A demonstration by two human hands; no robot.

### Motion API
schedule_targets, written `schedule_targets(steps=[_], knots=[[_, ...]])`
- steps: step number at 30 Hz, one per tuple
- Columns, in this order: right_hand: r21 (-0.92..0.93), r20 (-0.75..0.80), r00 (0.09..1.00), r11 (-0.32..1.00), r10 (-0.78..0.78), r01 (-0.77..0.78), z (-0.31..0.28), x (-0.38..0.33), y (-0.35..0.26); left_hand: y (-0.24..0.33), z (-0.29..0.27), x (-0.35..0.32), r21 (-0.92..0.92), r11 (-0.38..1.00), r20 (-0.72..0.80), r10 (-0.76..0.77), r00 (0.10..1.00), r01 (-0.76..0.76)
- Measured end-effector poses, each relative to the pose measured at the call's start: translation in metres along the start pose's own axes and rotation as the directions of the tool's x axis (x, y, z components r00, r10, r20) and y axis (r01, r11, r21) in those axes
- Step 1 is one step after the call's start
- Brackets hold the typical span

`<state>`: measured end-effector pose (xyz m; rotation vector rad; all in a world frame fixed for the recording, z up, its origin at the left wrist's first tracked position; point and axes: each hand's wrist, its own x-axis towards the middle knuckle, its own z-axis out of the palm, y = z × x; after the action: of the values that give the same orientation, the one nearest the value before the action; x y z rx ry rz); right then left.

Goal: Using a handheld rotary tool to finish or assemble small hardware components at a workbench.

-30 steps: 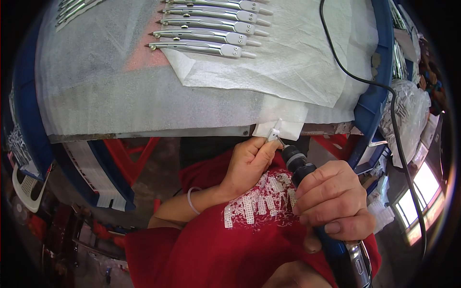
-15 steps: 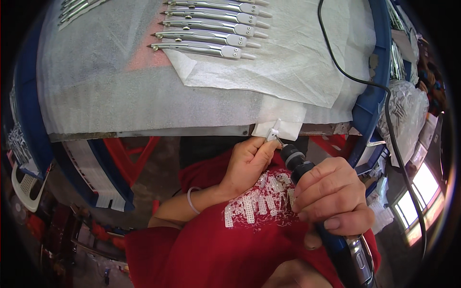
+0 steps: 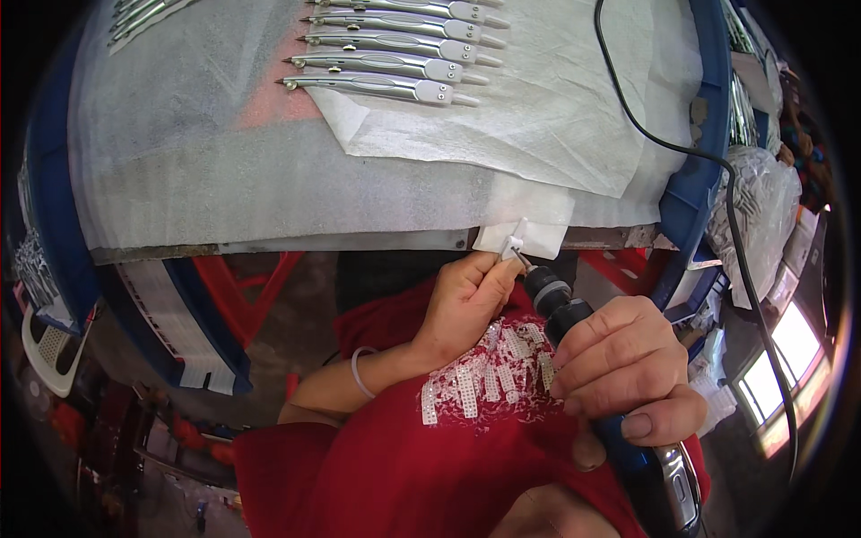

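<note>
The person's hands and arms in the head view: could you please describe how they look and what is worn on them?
Both are bare, with no gloves and no sleeves reaching the forearms. The left hand has a thin pale bangle around its wrist. The right hand wears nothing visible; its nails are short and unpainted. A red garment lies beneath both.

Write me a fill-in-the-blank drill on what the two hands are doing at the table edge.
1. The right hand grips a blue and black handheld rotary tool with a black ____ trailing from it across the table.
2. The left hand pinches a small ____ plastic piece at the tool's tip.
3. The silver metal drawing compasses lie in a row on white ____ sheeting.

Missing words: cord; white; foam
</note>
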<state>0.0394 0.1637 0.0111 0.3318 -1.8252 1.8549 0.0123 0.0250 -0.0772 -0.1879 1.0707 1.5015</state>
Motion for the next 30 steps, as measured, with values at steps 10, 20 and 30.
schedule_targets(steps=[10,20,30], knots=[[0.018,-0.016,1.0,1.0,-0.002,0.002,0.006,0.005,0.005,-0.004,-0.001,0.001,-0.019,0.999,-0.01,-0.041,0.999,0.04],[0.005,-0.049,0.999,1.0,0.002,-0.002,0.0,0.0,0.002,-0.001,-0.001,0.001,-0.007,1.0,0.001,-0.005,1.0,0.005],[-0.025,-0.041,0.999,0.999,0.023,-0.024,-0.004,-0.005,-0.003,0.001,0.0,0.001,0.001,1.0,0.013,-0.003,1.0,0.003]])
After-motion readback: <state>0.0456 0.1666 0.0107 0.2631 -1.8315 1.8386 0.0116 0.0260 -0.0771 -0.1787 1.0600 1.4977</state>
